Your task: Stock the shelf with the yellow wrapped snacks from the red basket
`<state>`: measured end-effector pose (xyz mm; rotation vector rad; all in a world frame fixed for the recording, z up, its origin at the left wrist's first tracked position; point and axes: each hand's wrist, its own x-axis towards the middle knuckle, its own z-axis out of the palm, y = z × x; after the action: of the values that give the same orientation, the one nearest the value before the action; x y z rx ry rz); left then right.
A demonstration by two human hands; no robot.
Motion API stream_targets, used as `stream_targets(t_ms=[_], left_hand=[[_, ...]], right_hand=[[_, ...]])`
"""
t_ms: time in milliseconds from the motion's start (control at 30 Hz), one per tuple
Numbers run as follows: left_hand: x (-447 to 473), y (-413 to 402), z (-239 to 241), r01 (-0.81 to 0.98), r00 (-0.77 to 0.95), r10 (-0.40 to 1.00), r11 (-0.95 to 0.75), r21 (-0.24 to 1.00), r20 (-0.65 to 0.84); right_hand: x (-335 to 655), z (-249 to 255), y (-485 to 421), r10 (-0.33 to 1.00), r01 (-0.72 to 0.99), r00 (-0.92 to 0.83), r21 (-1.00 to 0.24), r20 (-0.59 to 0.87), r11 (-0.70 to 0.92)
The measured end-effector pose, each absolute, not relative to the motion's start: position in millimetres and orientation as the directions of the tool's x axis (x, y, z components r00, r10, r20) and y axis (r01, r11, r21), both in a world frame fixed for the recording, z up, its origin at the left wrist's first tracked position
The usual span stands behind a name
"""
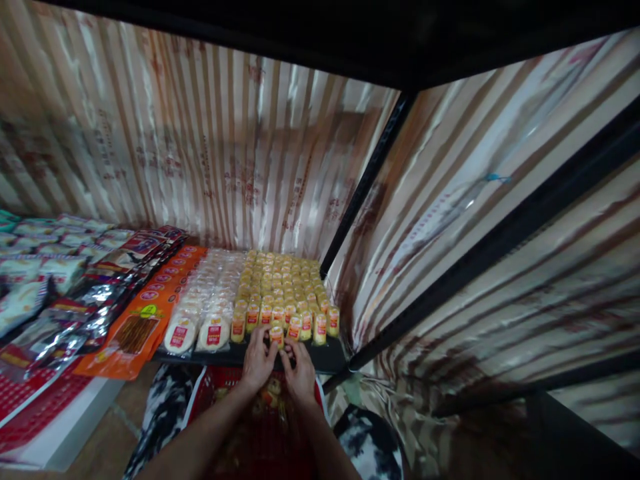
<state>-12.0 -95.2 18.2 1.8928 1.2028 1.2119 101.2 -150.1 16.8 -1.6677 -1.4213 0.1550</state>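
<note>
Both of my hands meet at the front edge of a low black shelf point(330, 360). My left hand point(257, 360) and my right hand point(300, 372) pinch one small yellow snack packet point(276, 333) with a red label between their fingertips. It stands in the front row of several rows of the same yellow packets point(283, 287). To their left lie rows of round white packets point(213, 300) with red labels.
A red basket point(260, 427) with packets sits under my forearms. Orange flat packs point(145, 320), dark foil packs point(100, 293) and pale bags point(30, 267) fill the shelf to the left. A striped sheet point(250, 153) lines the back and right side. A black shelf point(350, 33) runs overhead.
</note>
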Motion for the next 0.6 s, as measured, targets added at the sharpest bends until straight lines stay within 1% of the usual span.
stream_targets(t_ms=[167, 233, 300, 367, 433, 500, 600], left_hand=[[-11, -99, 41, 0.384, 0.191, 0.912, -0.409, 0.828, 0.363], [-8, -95, 56, 0.389, 0.197, 0.903, -0.429, 0.816, 0.381], [-2, -84, 72, 0.361, 0.216, 0.877, -0.481, 0.799, 0.430], [8, -68, 87, 0.314, 0.279, 0.837, -0.542, 0.779, 0.470], [24, -49, 102, 0.270, 0.354, 0.802, -0.580, 0.769, 0.481], [45, -30, 116, 0.244, 0.378, 0.802, -0.568, 0.786, 0.462], [82, -4, 131, 0.210, 0.370, 0.820, -0.532, 0.821, 0.437]], right_hand=[[104, 37, -146, 0.826, 0.666, 0.330, -0.733, 0.456, 0.138], [107, 51, -141, 0.814, 0.654, 0.346, -0.742, 0.467, 0.148], [113, 65, -134, 0.799, 0.649, 0.361, -0.745, 0.481, 0.155], [122, 77, -124, 0.779, 0.658, 0.376, -0.737, 0.501, 0.156], [134, 86, -112, 0.748, 0.677, 0.409, -0.724, 0.522, 0.135], [149, 93, -98, 0.708, 0.700, 0.446, -0.707, 0.548, 0.107], [175, 98, -78, 0.651, 0.736, 0.468, -0.671, 0.598, 0.088]])
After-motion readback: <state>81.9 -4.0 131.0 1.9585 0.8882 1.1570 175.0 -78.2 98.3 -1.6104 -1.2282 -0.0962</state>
